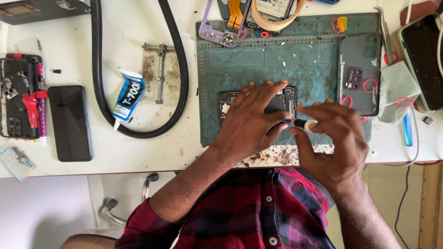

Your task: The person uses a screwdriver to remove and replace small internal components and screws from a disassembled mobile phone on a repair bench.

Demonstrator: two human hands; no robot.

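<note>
L hand (253,123) lies flat, fingers spread, on the opened phone (258,102), pinning it to the green repair mat (277,60) at the bench (138,152) front edge. R hand (333,144) sits just beside it, fingertips pinched narrow on a small white-tipped tool (305,124) touching the phone's lower R corner. Blurred, so can't tell what tool exactly.

How to do it well, as I judge it: keep your L palm weight steady so the phone doesn't skate; work the tip in short light strokes; stay along the edge, off the exposed board parts.

Containers: no real tray or box seen. The mat's top strip holds a purple frame (220,28) and loose red rings. A phone back cover (360,74) lies on the mat's R side w/ red rings on it.

Elsewhere: glue tube (128,97) inside the black hose (138,74) loop, dark phone (70,122) far L, 1 more phone (422,57) far R.
</note>
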